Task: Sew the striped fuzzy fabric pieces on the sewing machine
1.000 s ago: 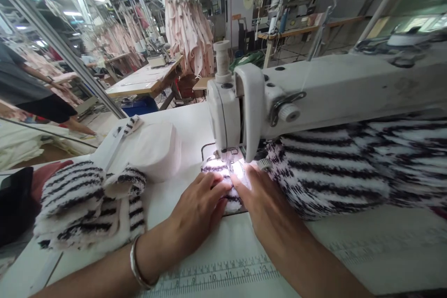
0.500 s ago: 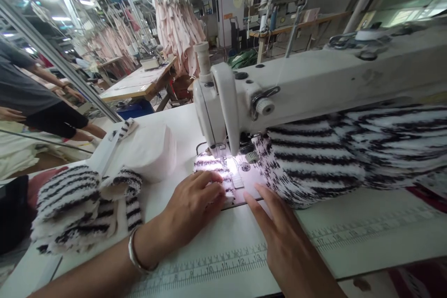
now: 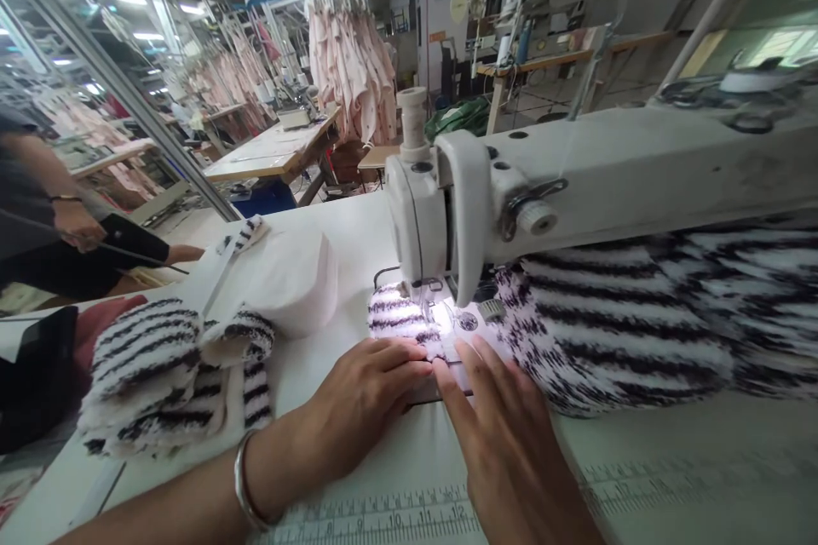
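Note:
A small black-and-white striped fluffy fabric piece (image 3: 393, 311) lies under the lit needle area of the white sewing machine (image 3: 422, 204). My left hand (image 3: 371, 392), with a silver bangle at the wrist, pinches the near edge of that piece; the thumb and index finger are close together. Beside it, my right hand (image 3: 498, 434) rests with its fingers stretched out flat on the machine's plate. Its index fingertip is by the left thumb, at the near edge of the piece. Right of the needle, a large striped fluffy fabric (image 3: 613, 324) is bunched beneath the machine arm.
Folded striped pieces (image 3: 146, 375) and a stack of pale pieces (image 3: 287, 281) lie on the left of the table. A printed ruler (image 3: 396, 519) runs along the front edge. Another person's hand (image 3: 80, 226) is at far left. Pink garments (image 3: 351, 68) hang behind.
My right hand has moved left across the plate, its fingertips now close to my left hand. My left hand stays at the striped piece. The view has shifted slightly; the other person has moved.

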The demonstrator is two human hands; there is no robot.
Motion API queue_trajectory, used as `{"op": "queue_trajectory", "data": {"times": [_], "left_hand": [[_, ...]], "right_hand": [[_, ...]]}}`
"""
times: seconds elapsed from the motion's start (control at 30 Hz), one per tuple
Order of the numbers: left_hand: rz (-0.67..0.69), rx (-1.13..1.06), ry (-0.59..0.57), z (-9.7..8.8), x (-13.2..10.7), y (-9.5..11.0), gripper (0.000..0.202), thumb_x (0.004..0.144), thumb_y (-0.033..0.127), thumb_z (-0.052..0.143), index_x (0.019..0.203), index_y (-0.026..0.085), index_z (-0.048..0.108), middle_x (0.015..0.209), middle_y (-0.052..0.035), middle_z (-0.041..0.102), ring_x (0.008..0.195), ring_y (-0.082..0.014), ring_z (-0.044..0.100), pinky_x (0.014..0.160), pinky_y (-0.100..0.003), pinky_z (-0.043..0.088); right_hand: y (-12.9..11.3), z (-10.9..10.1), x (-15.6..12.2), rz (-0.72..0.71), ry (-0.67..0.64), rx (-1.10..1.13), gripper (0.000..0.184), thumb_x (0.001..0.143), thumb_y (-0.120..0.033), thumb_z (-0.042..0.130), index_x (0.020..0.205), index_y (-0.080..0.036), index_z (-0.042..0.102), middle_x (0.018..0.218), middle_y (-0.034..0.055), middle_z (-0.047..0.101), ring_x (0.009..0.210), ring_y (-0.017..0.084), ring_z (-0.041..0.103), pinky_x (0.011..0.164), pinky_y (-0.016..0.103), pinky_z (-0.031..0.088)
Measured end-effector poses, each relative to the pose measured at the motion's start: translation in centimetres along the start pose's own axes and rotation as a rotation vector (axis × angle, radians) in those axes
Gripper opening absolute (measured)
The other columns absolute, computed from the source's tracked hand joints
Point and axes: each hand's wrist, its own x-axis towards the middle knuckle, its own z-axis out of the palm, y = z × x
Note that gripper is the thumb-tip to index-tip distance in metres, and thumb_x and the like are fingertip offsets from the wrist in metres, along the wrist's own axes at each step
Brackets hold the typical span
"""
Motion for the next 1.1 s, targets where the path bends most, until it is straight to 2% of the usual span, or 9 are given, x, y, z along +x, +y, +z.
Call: {"op": "queue_trajectory", "data": {"times": [0.1, 0.23, 0.37, 0.5, 0.63, 0.73, 0.83, 1.0, 1.1], "left_hand": [[0.027, 0.017, 0.04, 0.0, 0.6, -0.5, 0.021, 0.093, 0.013, 0.047, 0.111, 0.016, 0.057, 0.111, -0.0097, 0.066, 0.1, -0.0205, 0.063, 0.087, -0.038, 0.054], [0.09, 0.059, 0.129, 0.4, 0.8, -1.6, 0.022, 0.095, 0.012, 0.042, 0.115, 0.017, 0.05, 0.112, -0.0109, 0.064, 0.103, -0.0197, 0.061, 0.089, -0.039, 0.053], [0.056, 0.117, 0.088, 0.6, 1.1, -2.7, 0.026, 0.095, 0.009, 0.039, 0.119, 0.015, 0.047, 0.112, -0.0108, 0.062, 0.103, -0.0195, 0.059, 0.089, -0.038, 0.052], [0.07, 0.175, 0.09, 0.1, 1.8, -3.4, 0.024, 0.095, 0.007, 0.036, 0.115, 0.013, 0.047, 0.097, -0.0085, 0.06, 0.092, -0.0179, 0.056, 0.082, -0.034, 0.051], [-0.016, 0.266, 0.067, -0.2, 2.0, -3.4, 0.016, 0.092, 0.007, 0.036, 0.098, 0.012, 0.049, 0.091, -0.0091, 0.055, 0.078, -0.0187, 0.049, 0.07, -0.034, 0.049], [-0.044, 0.296, 0.069, 0.0, 1.7, -3.1, 0.016, 0.09, 0.005, 0.036, 0.094, 0.013, 0.048, 0.089, -0.0083, 0.052, 0.077, -0.019, 0.047, 0.07, -0.034, 0.048], [-0.072, 0.309, 0.063, 0.3, 2.2, -2.9, 0.017, 0.089, 0.004, 0.035, 0.09, 0.014, 0.048, 0.086, -0.0073, 0.051, 0.076, -0.0192, 0.047, 0.07, -0.034, 0.048], [-0.212, 0.346, 0.091, 0.6, 4.5, -3.6, 0.025, 0.085, 0.0, 0.034, 0.073, 0.016, 0.049, 0.076, -0.0069, 0.05, 0.071, -0.0207, 0.047, 0.067, -0.037, 0.049], [-0.264, 0.348, 0.105, 0.3, 3.0, -2.8, 0.024, 0.084, -0.001, 0.035, 0.082, 0.013, 0.054, 0.083, -0.0095, 0.054, 0.078, -0.0228, 0.052, 0.072, -0.04, 0.051]], "right_hand": [[0.7, 0.3, 1.0, 0.014, -0.026, -0.001, 0.049, 0.086, 0.0, 0.028, 0.116, -0.017, 0.063, 0.127, 0.0146, 0.056, 0.126, 0.029, 0.045, 0.098, 0.051, 0.043], [1.1, 0.3, 2.4, -0.017, -0.097, -0.031, 0.049, 0.084, 0.003, 0.03, 0.116, -0.016, 0.063, 0.119, 0.015, 0.058, 0.12, 0.031, 0.049, 0.093, 0.05, 0.048], [1.1, 0.2, 2.5, -0.05, -0.082, -0.045, 0.048, 0.083, 0.004, 0.031, 0.116, -0.013, 0.062, 0.119, 0.0167, 0.055, 0.117, 0.031, 0.05, 0.09, 0.051, 0.051], [0.7, 0.3, 1.2, -0.012, -0.094, 0.017, 0.052, 0.082, 0.006, 0.028, 0.118, -0.015, 0.059, 0.128, 0.0172, 0.047, 0.121, 0.029, 0.046, 0.093, 0.05, 0.049], [0.6, 0.6, -0.1, -0.004, -0.131, 0.043, 0.058, 0.083, 0.006, 0.027, 0.132, -0.018, 0.046, 0.138, 0.0152, 0.038, 0.128, 0.029, 0.037, 0.098, 0.052, 0.046], [0.7, 0.7, -0.6, 0.012, -0.156, 0.049, 0.061, 0.082, 0.007, 0.026, 0.135, -0.019, 0.042, 0.14, 0.0137, 0.036, 0.129, 0.029, 0.036, 0.101, 0.051, 0.044], [0.7, 0.8, -0.4, 0.023, -0.137, 0.055, 0.062, 0.081, 0.009, 0.024, 0.132, -0.018, 0.045, 0.139, 0.0137, 0.038, 0.128, 0.028, 0.038, 0.102, 0.051, 0.043], [0.4, 0.0, 0.2, -0.008, -0.136, 0.053, 0.055, 0.084, 0.006, 0.027, 0.129, -0.017, 0.049, 0.132, 0.0143, 0.046, 0.127, 0.027, 0.041, 0.102, 0.05, 0.042], [-0.3, -0.9, -0.3, -0.01, -0.071, 0.059, 0.039, 0.087, 0.0, 0.035, 0.117, -0.014, 0.056, 0.123, 0.0154, 0.051, 0.12, 0.028, 0.046, 0.099, 0.048, 0.044]]}}
